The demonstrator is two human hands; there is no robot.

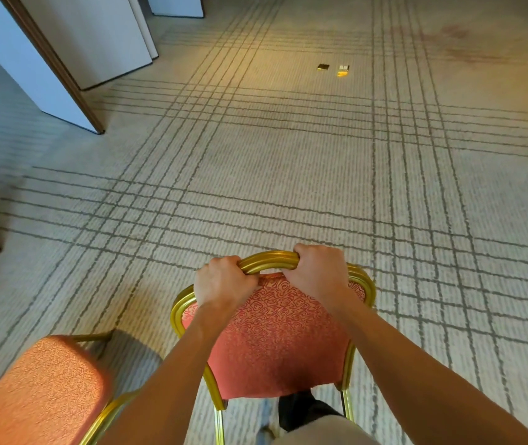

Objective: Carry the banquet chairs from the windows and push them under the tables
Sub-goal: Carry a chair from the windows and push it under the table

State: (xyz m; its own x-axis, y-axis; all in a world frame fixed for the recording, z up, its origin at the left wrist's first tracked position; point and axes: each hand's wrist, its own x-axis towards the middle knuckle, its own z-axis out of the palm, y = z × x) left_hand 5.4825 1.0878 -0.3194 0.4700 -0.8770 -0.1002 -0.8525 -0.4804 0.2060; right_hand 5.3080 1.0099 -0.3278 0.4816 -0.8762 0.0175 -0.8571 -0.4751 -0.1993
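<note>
Head view. Both hands closed on the top rail of a banquet chair (pixel 272 342): left hand (pixel 222 281) wrapped over the rail at its 10 o'clock curve, right hand (pixel 318 271) over it near 1 o'clock, the two close together. The chair sits at 6 o'clock in the frame, directly in front of the person, back facing them; its feet are not visible, so whether it is lifted or standing cannot be told.

Handling, judged: the gold tubular frame looks rigid, smooth and somewhat slick, so a full wrap on the arch is the sound hold. Likely moderate weight, manageable with two hands. The padded back would give under pressure and offers no purchase.

Appearance: gold ribbed metal frame, arched top, red-orange upholstery with a swirl pattern.

A second chair (pixel 40 393) of the same make stands at 8 o'clock, just beside. Carpet (pixel 288 175) with grey grid lines ahead; white panels (pixel 63 46) at 11 o'clock. No surface visible.
</note>
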